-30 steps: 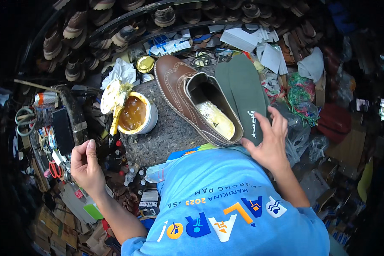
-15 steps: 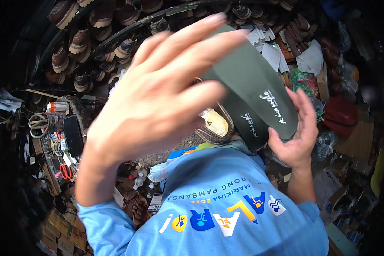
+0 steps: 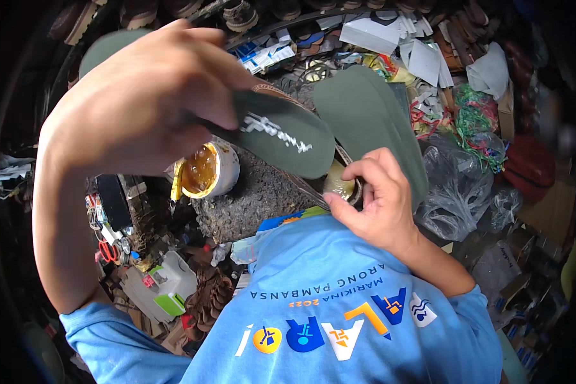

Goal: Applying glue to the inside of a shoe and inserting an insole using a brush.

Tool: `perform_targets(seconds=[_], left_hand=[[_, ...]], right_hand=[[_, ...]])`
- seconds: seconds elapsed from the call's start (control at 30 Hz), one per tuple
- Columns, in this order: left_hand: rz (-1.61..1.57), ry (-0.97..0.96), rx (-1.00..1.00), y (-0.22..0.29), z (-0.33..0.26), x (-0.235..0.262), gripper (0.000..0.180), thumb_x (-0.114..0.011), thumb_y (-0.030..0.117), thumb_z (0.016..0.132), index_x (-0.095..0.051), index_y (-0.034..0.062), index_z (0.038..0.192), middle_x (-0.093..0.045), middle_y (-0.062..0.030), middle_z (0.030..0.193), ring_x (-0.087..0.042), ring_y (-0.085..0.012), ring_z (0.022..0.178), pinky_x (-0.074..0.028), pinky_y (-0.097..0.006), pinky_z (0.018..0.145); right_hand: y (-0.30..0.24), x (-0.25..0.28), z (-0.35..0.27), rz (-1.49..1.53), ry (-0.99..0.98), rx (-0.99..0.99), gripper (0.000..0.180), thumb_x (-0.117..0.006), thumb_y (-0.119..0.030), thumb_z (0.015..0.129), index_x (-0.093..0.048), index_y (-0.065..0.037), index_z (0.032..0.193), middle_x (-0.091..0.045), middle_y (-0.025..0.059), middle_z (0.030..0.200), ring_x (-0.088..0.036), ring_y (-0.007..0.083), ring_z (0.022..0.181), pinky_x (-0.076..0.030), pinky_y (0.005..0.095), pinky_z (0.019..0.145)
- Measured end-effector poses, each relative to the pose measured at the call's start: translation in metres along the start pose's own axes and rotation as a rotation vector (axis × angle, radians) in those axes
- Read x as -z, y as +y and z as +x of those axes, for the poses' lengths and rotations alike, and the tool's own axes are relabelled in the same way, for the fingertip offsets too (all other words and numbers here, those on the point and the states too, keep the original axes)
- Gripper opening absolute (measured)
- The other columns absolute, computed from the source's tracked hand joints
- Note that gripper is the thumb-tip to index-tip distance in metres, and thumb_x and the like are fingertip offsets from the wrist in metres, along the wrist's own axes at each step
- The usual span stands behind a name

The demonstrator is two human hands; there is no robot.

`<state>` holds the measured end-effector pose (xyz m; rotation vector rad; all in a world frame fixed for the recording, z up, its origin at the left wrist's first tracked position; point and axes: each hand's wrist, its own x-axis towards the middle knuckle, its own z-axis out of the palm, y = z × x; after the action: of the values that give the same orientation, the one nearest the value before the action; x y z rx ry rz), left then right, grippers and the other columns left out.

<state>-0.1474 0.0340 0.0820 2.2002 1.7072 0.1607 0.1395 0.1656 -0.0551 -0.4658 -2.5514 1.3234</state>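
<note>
White handwritten-style script runs across the green insole (image 3: 290,123); the blue shirt (image 3: 323,281) carries 2 lines of dark capitals, small orange numerals and big multicoloured letters.

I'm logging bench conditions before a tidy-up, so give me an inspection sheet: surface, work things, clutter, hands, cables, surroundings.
Surface: rough, dark block, partly covered.
Work things: dark green insole raised over a brown shoe, hiding much of it; at least one other green insole lies beside the shoe; an open white tub holds amber-brown paste.
Clutter: clear plastic bags, papers, red-handled scissors.
Hands: left hand grips the raised insole, somewhat blurred; right hand holds the shoe's heel end.
Cables: none identifiable for certain.
Surroundings: shoes along the upper edge; outer rim too dark to read.
</note>
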Motion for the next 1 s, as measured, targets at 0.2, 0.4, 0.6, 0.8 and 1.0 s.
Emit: perform_targets(seconds=[0.2, 0.4, 0.6, 0.8, 1.0], left_hand=[[0.276, -0.081, 0.004, 0.061, 0.050, -0.012, 0.013, -0.072, 0.025, 0.057, -0.065, 0.0141, 0.055, -0.064, 0.0051, 0.070, -0.063, -0.0175, 0.088, -0.050, -0.033, 0.080], [-0.135, -0.050, -0.025, 0.039, 0.046, -0.066, 0.010, -0.070, 0.026, 0.063, -0.072, 0.0171, 0.060, -0.065, 0.0061, 0.069, -0.064, -0.0180, 0.085, -0.050, -0.031, 0.080], [-0.225, 0.012, -0.066, 0.034, 0.049, -0.077, 0.011, -0.068, 0.027, 0.066, -0.074, 0.0200, 0.062, -0.065, 0.0046, 0.067, -0.065, -0.0180, 0.083, -0.050, -0.031, 0.080], [-0.170, -0.058, -0.110, 0.039, 0.058, -0.087, 0.008, -0.069, 0.026, 0.068, -0.075, 0.0241, 0.063, -0.065, 0.0046, 0.066, -0.065, -0.0168, 0.082, -0.048, -0.030, 0.080], [-0.015, -0.170, -0.074, 0.049, 0.060, -0.087, 0.009, -0.069, 0.025, 0.071, -0.072, 0.0217, 0.063, -0.066, 0.0051, 0.067, -0.065, -0.0148, 0.080, -0.045, -0.028, 0.079]], right_hand=[[-0.009, -0.007, 0.002, 0.033, 0.023, -0.103, 0.041, -0.089, -0.011, 0.060, -0.064, -0.005, 0.092, -0.053, 0.0076, 0.094, -0.045, 0.0093, 0.050, -0.040, 0.0256, 0.043], [-0.002, -0.005, 0.001, -0.033, -0.009, 0.020, 0.052, -0.091, -0.013, 0.056, -0.059, -0.006, 0.096, -0.054, 0.0089, 0.096, -0.047, 0.0093, 0.052, -0.041, 0.0251, 0.044], [-0.001, -0.004, 0.003, -0.040, -0.024, 0.023, 0.053, -0.091, -0.013, 0.055, -0.059, -0.005, 0.096, -0.053, 0.0094, 0.096, -0.049, 0.0103, 0.055, -0.042, 0.0252, 0.045], [0.005, 0.007, 0.008, -0.108, -0.077, 0.060, 0.052, -0.091, -0.018, 0.054, -0.062, -0.005, 0.096, -0.051, 0.0116, 0.095, -0.056, 0.0217, 0.069, -0.046, 0.0320, 0.051], [-0.013, 0.036, 0.048, -0.276, -0.274, 0.544, 0.031, -0.085, -0.019, 0.065, -0.067, -0.007, 0.087, -0.056, 0.0080, 0.084, -0.058, 0.0230, 0.081, -0.048, 0.0401, 0.073]])
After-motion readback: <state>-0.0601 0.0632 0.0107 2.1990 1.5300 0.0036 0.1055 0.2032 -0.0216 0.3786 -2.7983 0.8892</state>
